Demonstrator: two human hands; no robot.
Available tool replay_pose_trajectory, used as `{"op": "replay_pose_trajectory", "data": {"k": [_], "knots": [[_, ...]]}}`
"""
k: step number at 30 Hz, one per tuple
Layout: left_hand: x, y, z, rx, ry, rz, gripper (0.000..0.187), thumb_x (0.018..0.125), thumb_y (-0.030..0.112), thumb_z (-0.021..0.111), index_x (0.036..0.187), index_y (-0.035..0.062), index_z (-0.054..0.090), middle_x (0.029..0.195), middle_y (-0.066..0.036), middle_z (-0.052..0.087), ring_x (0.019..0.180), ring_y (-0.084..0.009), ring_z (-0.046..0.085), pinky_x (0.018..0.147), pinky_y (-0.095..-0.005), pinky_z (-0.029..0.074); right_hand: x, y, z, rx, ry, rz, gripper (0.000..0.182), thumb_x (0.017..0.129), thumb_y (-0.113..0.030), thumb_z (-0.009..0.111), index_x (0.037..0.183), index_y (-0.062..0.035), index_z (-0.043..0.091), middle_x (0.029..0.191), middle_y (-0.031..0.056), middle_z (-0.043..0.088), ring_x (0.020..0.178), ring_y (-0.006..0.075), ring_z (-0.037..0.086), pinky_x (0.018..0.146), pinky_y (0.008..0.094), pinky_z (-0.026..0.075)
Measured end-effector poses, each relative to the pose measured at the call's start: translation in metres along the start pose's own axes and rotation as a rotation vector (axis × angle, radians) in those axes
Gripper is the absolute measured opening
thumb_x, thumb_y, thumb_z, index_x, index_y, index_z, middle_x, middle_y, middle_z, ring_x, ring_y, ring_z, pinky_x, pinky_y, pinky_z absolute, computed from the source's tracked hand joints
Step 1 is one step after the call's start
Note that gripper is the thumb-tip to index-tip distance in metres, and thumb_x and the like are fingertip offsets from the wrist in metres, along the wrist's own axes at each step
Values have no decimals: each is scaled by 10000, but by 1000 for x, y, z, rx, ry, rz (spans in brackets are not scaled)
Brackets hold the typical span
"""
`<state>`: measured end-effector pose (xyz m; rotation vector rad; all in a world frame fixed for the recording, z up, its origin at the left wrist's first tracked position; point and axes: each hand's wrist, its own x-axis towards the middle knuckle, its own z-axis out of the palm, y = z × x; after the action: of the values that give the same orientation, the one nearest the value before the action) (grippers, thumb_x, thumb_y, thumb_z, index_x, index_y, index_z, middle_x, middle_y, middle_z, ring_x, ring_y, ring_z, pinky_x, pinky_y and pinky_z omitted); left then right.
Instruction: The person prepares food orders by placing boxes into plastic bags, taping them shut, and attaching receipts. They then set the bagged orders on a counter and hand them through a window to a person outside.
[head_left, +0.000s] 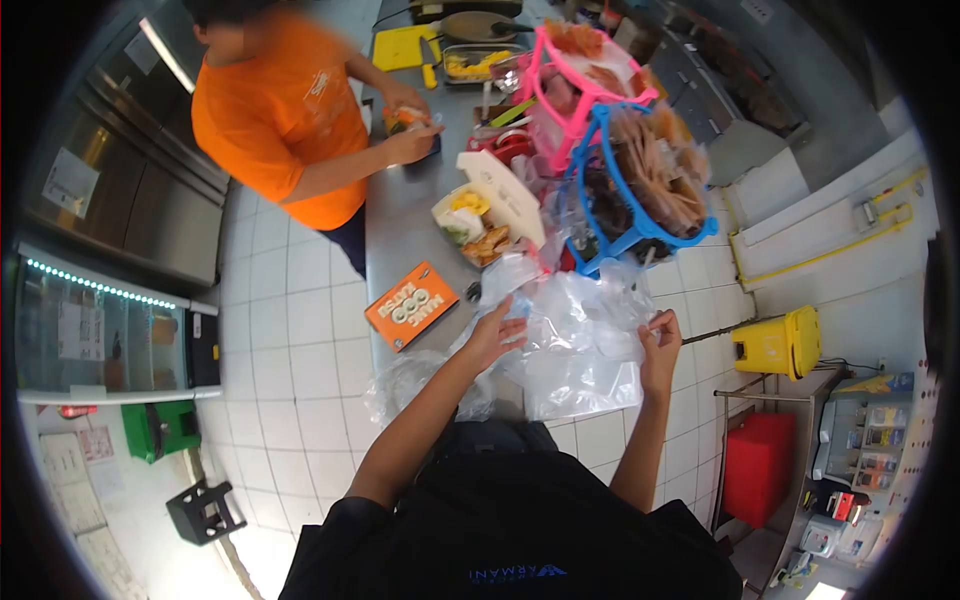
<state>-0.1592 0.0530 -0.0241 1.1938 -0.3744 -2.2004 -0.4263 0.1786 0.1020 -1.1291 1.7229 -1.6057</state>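
Observation:
A crumpled clear plastic bag (575, 345) spreads over the front end of the metal counter, between my two hands. My left hand (492, 336) is at the bag's left side, its fingers apart and nothing visibly gripped. On the other side, my right hand (659, 340) has its thumb and fingers pinched together at the bag's right edge. Left of the bag lies a closed orange box (412, 306) with printed lettering. Behind it, an open cardboard food box (530, 215) shows pieces of fried food, something yellow and something white inside.
Pink (575, 125) and blue baskets (632, 240) full of packets and bags stand at the counter's right edge. A co-worker in an orange shirt (285, 115) handles something across the counter. A knife (428, 70) lies by a yellow cutting board (398, 48). More clear plastic (425, 390) lies front left.

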Motion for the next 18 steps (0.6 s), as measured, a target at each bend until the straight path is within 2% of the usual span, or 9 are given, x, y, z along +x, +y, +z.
{"op": "replay_pose_trajectory", "data": {"k": [2,4,6,8,9,10,12,15,18], "knots": [[-44,-6,-49,428,-13,248,578,936,366,742,1402,103,525,1262,-173,576,1166,-284,584,956,-439,530,-13,0,9,4,-91,66,231,793,46,678,855,-79,494,889,14,478,883,134,473,876,268,386],[-100,10,-101,986,340,737,515,870,289,792,1317,109,612,1271,-181,554,1153,-301,579,953,-433,506,-32,0,38,-50,-216,39,230,785,53,677,845,-73,493,883,23,478,881,142,476,863,274,395],[-148,21,-141,1449,778,938,528,835,226,793,1309,77,613,1242,-160,581,1141,-307,584,935,-426,506,-53,-5,77,-101,-321,-8,227,757,60,685,815,-63,503,865,46,485,867,166,488,849,292,413],[-166,-2,-175,1660,1027,661,496,849,200,775,1299,68,611,1186,-152,616,1093,-294,612,904,-414,517,-79,12,126,8,-526,-67,215,718,28,723,802,-58,545,860,84,532,858,243,557,824,350,463],[-167,-4,-190,1614,976,563,486,856,187,765,1297,60,608,1161,-160,629,1078,-300,624,900,-416,520,-90,11,152,-55,-685,-142,181,746,-26,729,825,-50,567,874,108,547,863,281,590,806,386,490],[-167,-6,-205,1567,930,465,475,863,175,755,1296,53,605,1137,-169,642,1063,-307,635,895,-417,522,-101,-2,180,-113,-845,-141,108,787,-28,673,838,-51,581,896,118,559,888,302,618,796,418,514],[-166,8,-228,1196,500,377,463,876,151,733,1301,29,594,1094,-210,660,1052,-346,653,909,-436,523,-136,41,235,-118,-992,-369,45,825,-41,632,855,-69,612,922,115,592,928,286,648,792,429,529],[-162,14,-230,1250,327,603,480,890,143,718,1328,21,564,1050,-248,663,1005,-364,673,894,-428,530,-167,98,284,-496,-1126,-746,93,848,-87,652,941,-88,657,1023,97,631,1000,278,645,842,403,526],[-174,42,-217,1131,443,353,503,869,139,743,1341,67,583,1037,-193,657,974,-329,653,869,-404,524,-174,130,284,-933,-1235,-450,159,863,-140,642,1013,-123,691,1112,97,650,1081,259,630,869,420,522]]}}
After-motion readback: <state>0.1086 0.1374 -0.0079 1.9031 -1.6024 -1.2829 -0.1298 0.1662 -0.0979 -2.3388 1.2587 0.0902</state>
